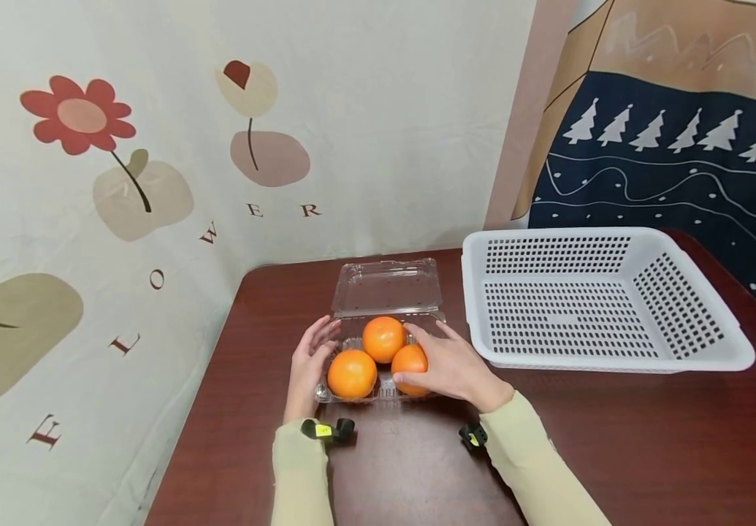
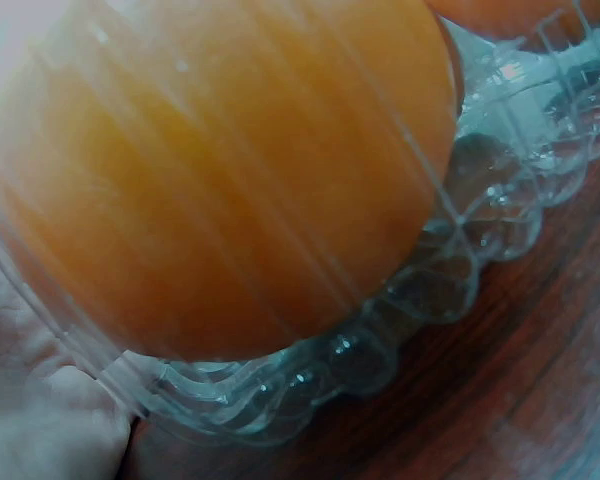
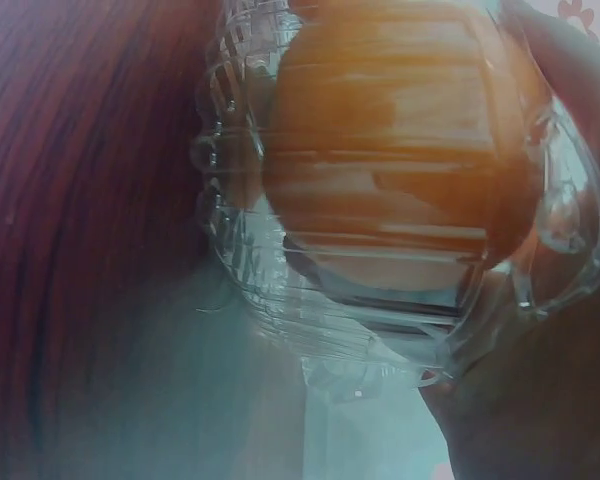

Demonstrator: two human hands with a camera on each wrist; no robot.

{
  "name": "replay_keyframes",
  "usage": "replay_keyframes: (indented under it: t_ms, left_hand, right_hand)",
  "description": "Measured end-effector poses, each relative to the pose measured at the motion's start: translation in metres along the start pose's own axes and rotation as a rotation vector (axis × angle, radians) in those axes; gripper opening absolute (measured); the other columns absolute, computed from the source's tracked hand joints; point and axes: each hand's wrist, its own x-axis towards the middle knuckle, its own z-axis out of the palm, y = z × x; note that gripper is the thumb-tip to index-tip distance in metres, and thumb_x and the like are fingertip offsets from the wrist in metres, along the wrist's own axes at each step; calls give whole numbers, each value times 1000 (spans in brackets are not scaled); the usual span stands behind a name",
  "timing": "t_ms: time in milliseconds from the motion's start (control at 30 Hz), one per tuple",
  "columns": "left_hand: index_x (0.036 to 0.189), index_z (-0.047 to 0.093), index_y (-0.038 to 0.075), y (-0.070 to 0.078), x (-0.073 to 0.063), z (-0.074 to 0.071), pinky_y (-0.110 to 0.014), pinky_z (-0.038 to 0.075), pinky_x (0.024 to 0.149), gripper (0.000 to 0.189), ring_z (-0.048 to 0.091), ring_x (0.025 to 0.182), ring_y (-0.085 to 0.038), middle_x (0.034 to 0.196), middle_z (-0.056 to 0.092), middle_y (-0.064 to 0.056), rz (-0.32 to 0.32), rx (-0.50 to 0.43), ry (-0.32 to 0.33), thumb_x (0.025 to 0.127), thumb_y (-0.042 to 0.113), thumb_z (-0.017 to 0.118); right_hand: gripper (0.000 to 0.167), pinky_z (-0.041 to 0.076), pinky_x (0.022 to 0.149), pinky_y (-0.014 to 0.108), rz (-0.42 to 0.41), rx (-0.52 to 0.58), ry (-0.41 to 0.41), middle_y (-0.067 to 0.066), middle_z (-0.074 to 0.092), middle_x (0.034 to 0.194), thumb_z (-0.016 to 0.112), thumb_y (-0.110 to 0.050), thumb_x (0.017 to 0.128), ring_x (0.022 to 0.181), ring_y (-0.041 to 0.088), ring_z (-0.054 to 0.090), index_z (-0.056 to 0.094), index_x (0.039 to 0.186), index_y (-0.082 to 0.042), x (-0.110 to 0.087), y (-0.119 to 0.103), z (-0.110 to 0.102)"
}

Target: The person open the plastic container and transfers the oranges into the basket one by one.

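Observation:
A clear plastic clamshell box [image 1: 387, 394] sits on the table with its lid [image 1: 387, 286] folded back. Three oranges are in it: one at the front left [image 1: 352, 374], one at the back [image 1: 383, 339] and one on the right [image 1: 410, 363]. My right hand [image 1: 459, 367] reaches over the right side and grips the right orange between thumb and fingers. Against the box's left wall rests my left hand [image 1: 308, 365], fingers loosely bent near the rim. The left wrist view shows an orange [image 2: 230, 180] through the ribbed wall, the palm [image 2: 50, 420] beside it.
To the right stands a large white perforated basket [image 1: 608, 361], close to the box. Behind the brown table [image 1: 272, 307] hang a flower-printed cloth [image 1: 384, 146] and, at the right, a dark cloth with white trees [image 1: 667, 168].

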Motion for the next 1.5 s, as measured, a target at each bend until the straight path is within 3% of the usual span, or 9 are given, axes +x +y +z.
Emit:
replay_keyframes:
  t_ms: [133, 467, 700, 867, 1100, 1233, 1500]
  left_hand:
    - [130, 43, 13, 1, 0, 0, -24, 41, 91, 43, 47, 115, -20, 125, 52, -6, 5, -3, 1, 90, -2, 44]
    - [132, 40, 8, 9, -3, 2, -23, 40, 92, 43, 43, 118, -25, 129, 48, -12, -10, -15, -23, 91, -2, 43]
    - [132, 39, 4, 19, -6, 5, -20, 40, 90, 43, 41, 120, -30, 129, 46, -17, -11, -21, -31, 90, -4, 42]
    - [132, 38, 4, 20, -7, 6, -20, 40, 90, 43, 40, 120, -31, 130, 45, -17, -14, -19, -34, 90, -3, 43]
    - [132, 38, 2, 20, -7, 6, -27, 38, 94, 43, 40, 120, -29, 130, 45, -17, -16, -33, -36, 90, -2, 43]
    - [132, 38, 1, 20, -7, 6, -33, 37, 96, 43, 40, 121, -29, 130, 45, -18, -16, -56, -37, 90, -2, 44]
    - [132, 39, 3, 19, -7, 6, -33, 37, 96, 42, 41, 120, -28, 129, 46, -17, -15, -43, -36, 90, -2, 44]
  right_hand:
    - [90, 13, 107, 31, 24, 32, 20, 0, 68, 88, 40, -76, 71, 84, 9, 63, 32, 138, -16, 0, -1, -1]
    - [88, 17, 106, 31, 70, 83, 23, 0, 67, 85, 31, -77, 74, 93, 12, 61, 31, 138, -17, -1, -5, -2]
    - [78, 20, 105, 34, 32, 127, 31, -3, 62, 107, 34, -73, 76, 102, 12, 56, 43, 130, -18, -1, -4, -3]
    - [66, 22, 104, 31, 21, 177, 38, -13, 59, 100, 39, -72, 75, 97, 6, 55, 52, 116, -22, -1, -2, -6]
    - [68, 41, 77, 31, 60, 244, 30, -18, 51, 108, 42, -74, 71, 91, 6, 49, 48, 122, -29, -4, -2, -11]
    - [67, 43, 73, 28, 46, 268, 44, -20, 48, 111, 46, -73, 71, 86, 3, 50, 46, 124, -32, -4, -3, -14]
    - [69, 44, 69, 25, 78, 305, 56, -16, 51, 104, 53, -72, 66, 78, 3, 52, 45, 119, -29, -5, -5, -15]
